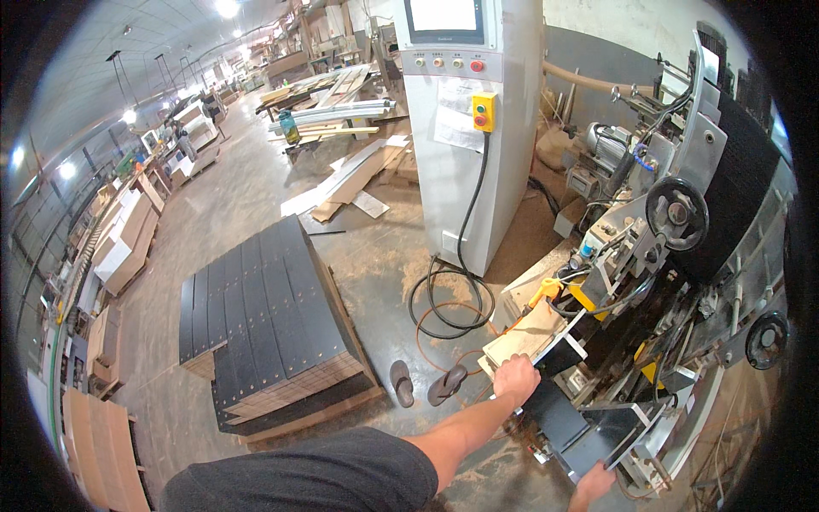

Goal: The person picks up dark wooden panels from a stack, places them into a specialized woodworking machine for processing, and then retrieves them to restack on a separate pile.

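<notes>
My left hand (517, 381) is closed, its fingers curled down at the corner of a light wooden board (526, 334) on the machine. What those fingers grip is hidden under the knuckles. Between my two hands a flat dark panel (554, 415) lies on the machine's bed, with a second dark surface (590, 450) beside it. My right hand (594, 484) is at the near end of these, its fingers bent over the dark panel's edge; the lower picture edge cuts off that arm. A yellow air gun (545, 292) rests beyond the wooden board.
A stack of dark drilled panels (264, 320) stands on a low pallet to my left. A grey control cabinet (465, 171) rises ahead, its black cable (478, 300) coiled on the floor near two sandals (445, 386). Handwheels (676, 213) stick out of the machine at right.
</notes>
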`<state>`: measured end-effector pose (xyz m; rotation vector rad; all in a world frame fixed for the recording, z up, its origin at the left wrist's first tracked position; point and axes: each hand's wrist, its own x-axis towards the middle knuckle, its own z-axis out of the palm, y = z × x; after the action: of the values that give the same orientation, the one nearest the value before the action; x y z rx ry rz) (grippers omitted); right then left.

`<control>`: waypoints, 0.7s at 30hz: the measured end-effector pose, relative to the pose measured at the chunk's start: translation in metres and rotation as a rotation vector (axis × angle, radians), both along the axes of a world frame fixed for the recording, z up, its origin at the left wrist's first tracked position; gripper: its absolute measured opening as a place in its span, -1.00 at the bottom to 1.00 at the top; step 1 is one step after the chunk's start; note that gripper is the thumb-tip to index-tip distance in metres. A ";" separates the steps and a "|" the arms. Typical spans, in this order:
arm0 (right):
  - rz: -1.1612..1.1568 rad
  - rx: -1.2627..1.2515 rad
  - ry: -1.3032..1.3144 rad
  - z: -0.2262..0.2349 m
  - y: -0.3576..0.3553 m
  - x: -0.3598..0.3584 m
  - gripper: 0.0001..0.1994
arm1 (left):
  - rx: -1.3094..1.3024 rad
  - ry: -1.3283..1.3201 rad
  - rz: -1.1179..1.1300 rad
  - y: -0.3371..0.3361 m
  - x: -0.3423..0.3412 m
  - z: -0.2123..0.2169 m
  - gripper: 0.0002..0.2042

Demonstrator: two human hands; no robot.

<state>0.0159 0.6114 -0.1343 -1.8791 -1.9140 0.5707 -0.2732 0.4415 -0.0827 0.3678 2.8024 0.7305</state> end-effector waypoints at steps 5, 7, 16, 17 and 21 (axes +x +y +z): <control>0.011 -0.041 -0.057 0.019 -0.010 -0.006 -0.50 | -0.014 -0.015 0.019 0.001 0.000 0.003 -0.70; 0.016 -0.058 -0.088 0.011 -0.004 0.000 -0.51 | -0.012 -0.019 0.028 0.003 0.001 0.004 -0.71; 0.034 0.024 -0.141 0.010 -0.005 0.002 -0.61 | -0.037 -0.002 0.001 0.006 0.001 0.005 -0.70; 0.051 0.011 -0.144 0.010 -0.004 0.004 -0.62 | -0.037 -0.003 -0.007 0.007 0.002 0.005 -0.69; -0.048 -0.010 -0.171 0.026 -0.020 -0.017 -0.61 | -0.042 -0.025 0.026 -0.002 -0.002 0.002 -0.69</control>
<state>-0.0013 0.5916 -0.1084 -2.0324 -1.9678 0.4179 -0.2752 0.4397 -0.0808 0.3130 2.7989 0.6757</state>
